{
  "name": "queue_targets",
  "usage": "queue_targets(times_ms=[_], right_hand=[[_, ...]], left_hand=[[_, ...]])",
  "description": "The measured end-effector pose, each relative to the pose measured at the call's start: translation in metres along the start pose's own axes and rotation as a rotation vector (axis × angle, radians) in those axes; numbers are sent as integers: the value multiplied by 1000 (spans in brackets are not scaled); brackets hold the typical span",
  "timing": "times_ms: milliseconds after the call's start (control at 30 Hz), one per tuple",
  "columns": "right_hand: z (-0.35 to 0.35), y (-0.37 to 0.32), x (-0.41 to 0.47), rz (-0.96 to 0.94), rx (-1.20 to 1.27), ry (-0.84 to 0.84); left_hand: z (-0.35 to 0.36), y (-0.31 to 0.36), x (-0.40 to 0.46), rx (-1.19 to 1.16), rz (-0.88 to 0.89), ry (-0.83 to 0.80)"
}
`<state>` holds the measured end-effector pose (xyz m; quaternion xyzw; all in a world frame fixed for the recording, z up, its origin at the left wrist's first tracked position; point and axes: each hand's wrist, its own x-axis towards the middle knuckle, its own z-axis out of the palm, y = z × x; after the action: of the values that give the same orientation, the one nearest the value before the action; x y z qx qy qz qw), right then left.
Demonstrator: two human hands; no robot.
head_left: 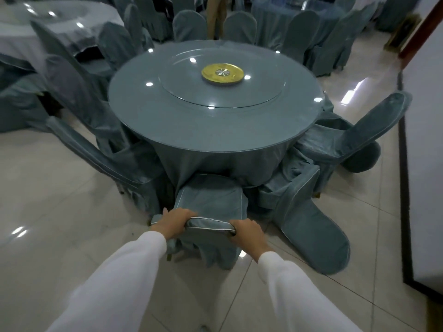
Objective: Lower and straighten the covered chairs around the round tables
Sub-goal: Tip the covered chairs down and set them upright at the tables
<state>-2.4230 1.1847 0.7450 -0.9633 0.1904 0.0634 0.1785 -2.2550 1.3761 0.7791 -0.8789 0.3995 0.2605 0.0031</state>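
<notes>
At table edge | chair back [208,226] clamped by left hand [173,222], right hand [248,232] | straightening judged underway | next: squared to round table [215,130]

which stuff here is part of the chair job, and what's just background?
Part of the job:
- chair in hand, left hand and right hand each with a grip on its back
- leaning chairs left, right and far right
- round table

Just there:
- gold hub on the glass turntable
- neighbouring table
</notes>
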Motion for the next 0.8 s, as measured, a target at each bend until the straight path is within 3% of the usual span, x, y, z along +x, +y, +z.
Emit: queue_targets(times_ms=[233,533,800], right_hand=[[8,-11,39,-149,-187,-2],[-4,-9,74,-101,-249,-3],[0,5,78,33,24,-93]], left_hand=[[16,-25,-3,-117,-119,46],[-6,-29,40,-186,-127,40],[-19,-62,58,-119,-32,44]])
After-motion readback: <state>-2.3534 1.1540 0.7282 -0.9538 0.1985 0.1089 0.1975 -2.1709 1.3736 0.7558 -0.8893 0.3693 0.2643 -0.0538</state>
